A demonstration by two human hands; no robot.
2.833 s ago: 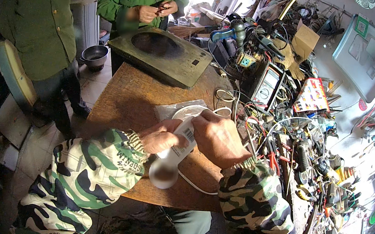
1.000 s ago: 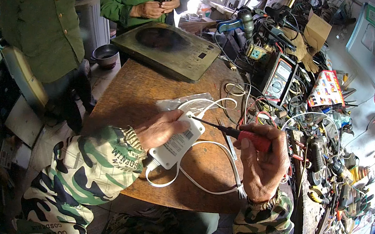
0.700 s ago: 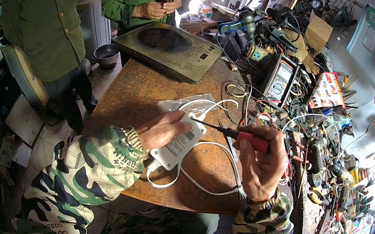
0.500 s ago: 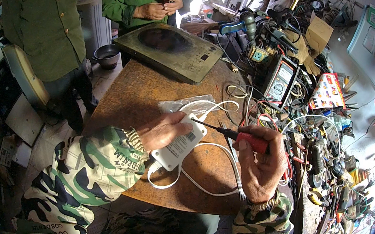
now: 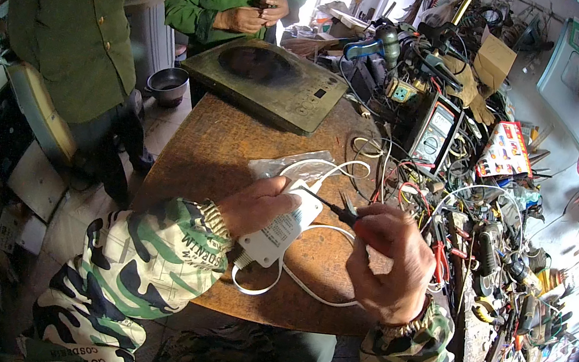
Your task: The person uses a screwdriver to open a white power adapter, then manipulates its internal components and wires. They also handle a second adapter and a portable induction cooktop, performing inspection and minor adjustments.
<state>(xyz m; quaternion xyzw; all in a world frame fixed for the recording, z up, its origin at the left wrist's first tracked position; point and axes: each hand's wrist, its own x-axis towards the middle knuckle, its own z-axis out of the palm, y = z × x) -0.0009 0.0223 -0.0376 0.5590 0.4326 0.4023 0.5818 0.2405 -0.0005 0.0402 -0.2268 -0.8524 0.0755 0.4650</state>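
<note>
My left hand [image 5: 259, 206] grips a white power adapter box [image 5: 272, 240] with a printed label, holding it tilted above the wooden table. White cords run out from both of its ends. In my right hand [image 5: 394, 260] is a screwdriver [image 5: 334, 206], its red handle mostly covered by my curled fingers. The dark shaft points left, and its tip reaches the upper end of the box, close to my left thumb. Whether the tip sits in a screw is too small to tell. A clear plastic bag [image 5: 285, 162] lies just beyond the box.
A dirty induction cooker [image 5: 267, 80] rests on the far part of the wooden table [image 5: 198, 141]. A multimeter [image 5: 435, 135] stands among piled tools and wires on the right. Two people stand beyond the table, one with hands together [image 5: 252, 17]. A dark pot [image 5: 167, 86] is on the floor.
My right hand has turned, so its fingers now cover more of the red handle. The screwdriver tip stays at the box's upper end. The view has shifted slightly.
</note>
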